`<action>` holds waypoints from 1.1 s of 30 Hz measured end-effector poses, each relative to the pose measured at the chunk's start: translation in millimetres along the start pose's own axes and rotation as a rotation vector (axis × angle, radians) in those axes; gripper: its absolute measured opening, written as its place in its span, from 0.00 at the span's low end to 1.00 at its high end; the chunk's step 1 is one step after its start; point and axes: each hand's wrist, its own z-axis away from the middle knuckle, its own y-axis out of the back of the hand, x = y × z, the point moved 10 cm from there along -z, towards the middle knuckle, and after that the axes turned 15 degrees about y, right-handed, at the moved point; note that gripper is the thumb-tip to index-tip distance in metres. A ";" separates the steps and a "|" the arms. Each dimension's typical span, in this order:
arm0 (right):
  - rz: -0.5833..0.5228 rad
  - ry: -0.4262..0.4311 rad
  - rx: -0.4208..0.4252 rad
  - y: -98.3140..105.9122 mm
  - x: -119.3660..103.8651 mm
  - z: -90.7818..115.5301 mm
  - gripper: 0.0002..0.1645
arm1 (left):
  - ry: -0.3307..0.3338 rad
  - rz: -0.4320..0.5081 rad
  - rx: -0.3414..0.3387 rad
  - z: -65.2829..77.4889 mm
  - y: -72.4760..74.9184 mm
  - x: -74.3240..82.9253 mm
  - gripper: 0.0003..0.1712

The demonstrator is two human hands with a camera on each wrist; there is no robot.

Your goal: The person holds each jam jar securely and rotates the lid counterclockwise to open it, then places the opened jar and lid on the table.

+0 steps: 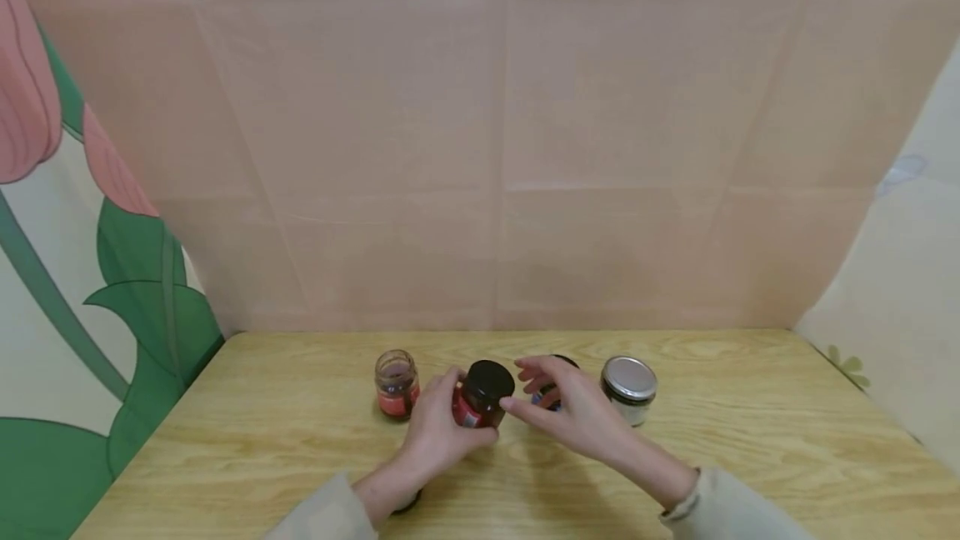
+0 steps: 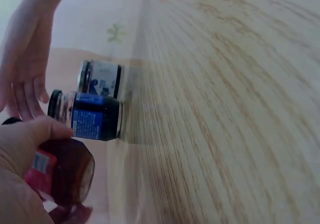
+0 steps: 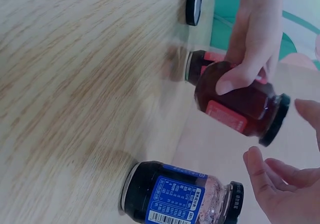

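My left hand [image 1: 442, 419] grips a dark red jar [image 3: 235, 102] with a red label and a black lid [image 1: 490, 382]. The jar is tilted and held above the table. Beside that lid, my right hand [image 1: 573, 407] has its fingers spread and relaxed, with nothing in them. Behind the right hand stands a blue-labelled jar [image 2: 90, 116] with a black lid, partly hidden in the head view. To the left of the held jar, an uncapped jar [image 1: 397, 390] with a red label stands upright.
A jar with a silver lid [image 1: 630, 377] stands at the right of the row. On the wooden table [image 1: 247, 440], a loose black-rimmed lid [image 3: 194, 5] lies near the left forearm, which mostly hides it in the head view. A pinkish sheet [image 1: 495, 148] hangs behind the table.
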 end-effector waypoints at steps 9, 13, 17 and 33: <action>0.007 -0.018 -0.018 -2.4 -1.9 -3.6 0.33 | -0.057 -0.045 -0.030 11.3 1.5 11.3 0.34; 0.020 -0.003 -0.031 -5.5 -2.8 -4.0 0.32 | -0.082 -0.074 0.014 13.9 4.6 14.2 0.33; 0.023 -0.031 -0.018 -5.6 0.0 -4.5 0.32 | -0.105 -0.072 0.043 15.8 7.4 17.9 0.31; 0.028 -0.237 0.040 -1.1 16.9 -4.3 0.25 | -0.161 -0.135 0.156 23.9 19.3 29.3 0.30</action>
